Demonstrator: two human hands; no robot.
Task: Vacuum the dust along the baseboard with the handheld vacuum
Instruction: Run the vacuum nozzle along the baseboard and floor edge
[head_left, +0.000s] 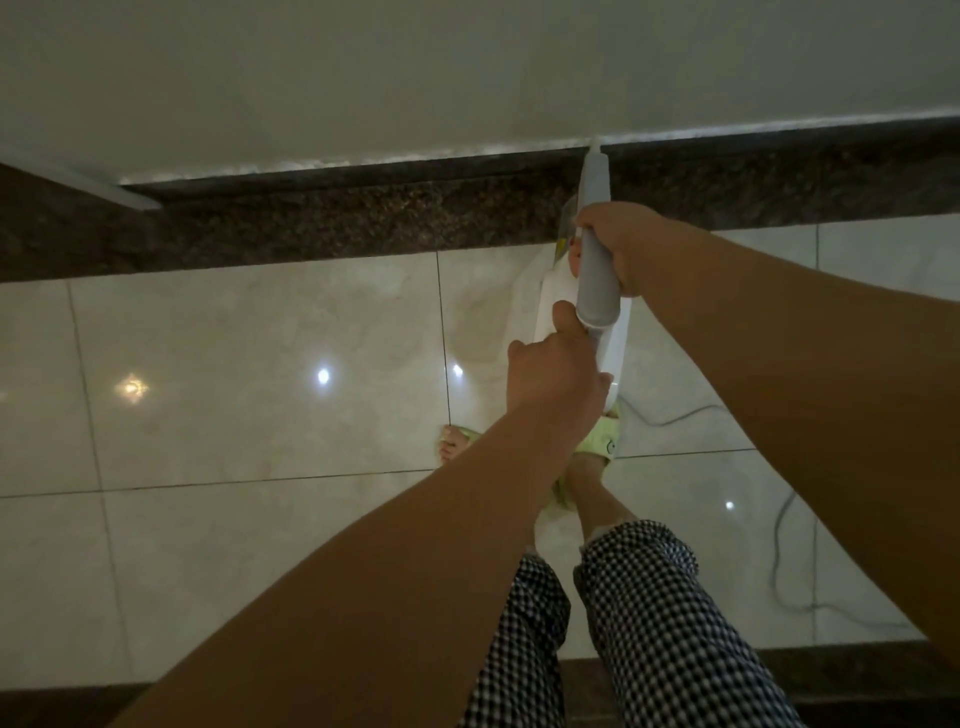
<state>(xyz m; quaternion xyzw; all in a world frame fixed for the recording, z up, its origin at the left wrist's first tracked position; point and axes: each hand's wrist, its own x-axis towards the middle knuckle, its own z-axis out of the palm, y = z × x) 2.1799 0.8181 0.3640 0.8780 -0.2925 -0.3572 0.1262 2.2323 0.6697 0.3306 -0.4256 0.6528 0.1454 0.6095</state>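
Head view, looking steeply down at wall and floor. Handheld vacuum, white body with a grey upper part, is held out in front of the person, nozzle pointing away. Its narrow tip sits at the top edge of the baseboard, where the dark speckled stone strip meets the pale wall. A light dusty line runs along that top edge on both sides of the tip.

Right hand: fingers curled round the grey part, gripping it from the right side. Left hand: fingers curled round the rear of the white body, thumb lying up against the grey end. Both forearms bare.

Surroundings: glossy pale floor tiles with thin dark grout lines and several bright lamp reflections. A pale cord leaves the rear of the vacuum and loops over the tiles to the right, well apart from the baseboard. Below the hands, two feet in light green slippers; left foot's toes show beside the left forearm. Black-and-white checked trousers at bottom centre. A white edge cuts across the baseboard at far left; what it belongs to cannot be told. Another dark strip runs along the bottom edge.

Nothing lies between nozzle and baseboard. No readable writing; a small mark on the right slipper is too small to make out.
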